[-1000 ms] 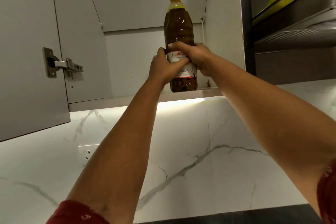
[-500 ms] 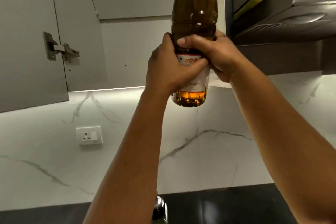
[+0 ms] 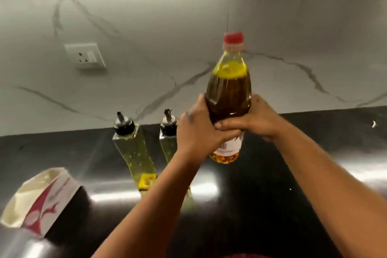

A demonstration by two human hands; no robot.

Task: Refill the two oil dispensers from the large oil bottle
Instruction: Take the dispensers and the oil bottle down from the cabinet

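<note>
head | oil bottle point(image 3: 229, 94) upright, red cap point(image 3: 233, 38) on, above counter point(image 3: 272, 184); left hand point(image 3: 199, 134) and right hand point(image 3: 254, 120) both wrap its middle; two dispensers point(image 3: 134, 148) stand just left, left hand nearer

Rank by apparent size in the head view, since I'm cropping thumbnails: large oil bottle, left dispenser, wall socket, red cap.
1. large oil bottle, though held nearer the camera
2. left dispenser
3. wall socket
4. red cap
</note>
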